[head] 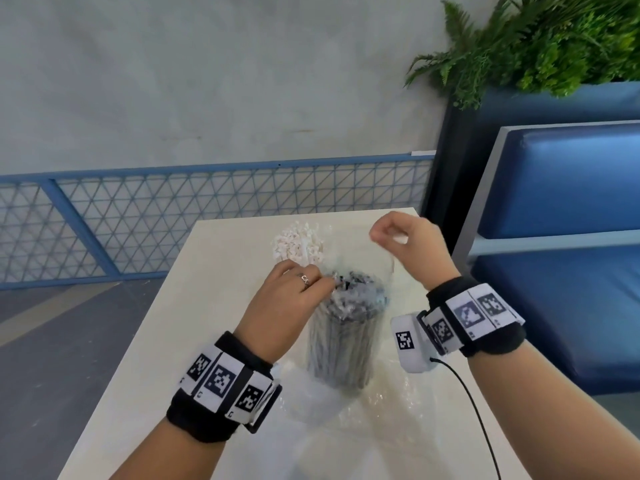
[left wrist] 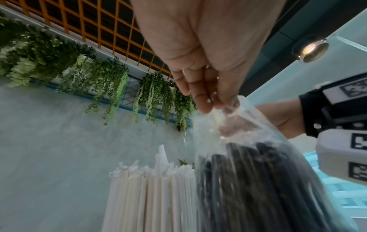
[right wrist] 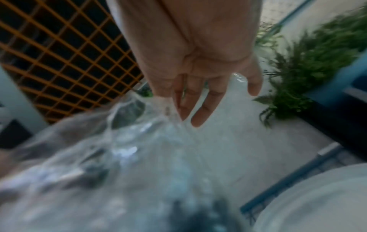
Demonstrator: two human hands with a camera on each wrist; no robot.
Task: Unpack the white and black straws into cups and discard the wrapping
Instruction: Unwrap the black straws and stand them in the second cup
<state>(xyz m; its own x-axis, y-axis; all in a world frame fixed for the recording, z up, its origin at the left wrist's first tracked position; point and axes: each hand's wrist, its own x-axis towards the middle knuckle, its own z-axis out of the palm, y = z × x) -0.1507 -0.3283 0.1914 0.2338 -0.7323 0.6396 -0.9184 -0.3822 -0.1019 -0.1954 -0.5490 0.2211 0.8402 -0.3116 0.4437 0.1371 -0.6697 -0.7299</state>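
Note:
A bundle of black straws stands upright in the middle of the white table, inside clear plastic wrapping. My left hand pinches the wrapping's top edge on the left, right over the straw tips. My right hand is raised higher and pinches the opposite edge, stretching the film upward. The white straws stand upright just behind. In the left wrist view my fingertips pinch the film above the black straws, beside the white straws. The right wrist view is blurred; the film hangs from my fingers. I cannot make out any cup.
More clear plastic lies crumpled on the table at the bundle's foot. A blue padded bench stands close on the right, a planter with green foliage behind it. A blue mesh railing runs beyond the far edge. A black cable hangs from my right wrist.

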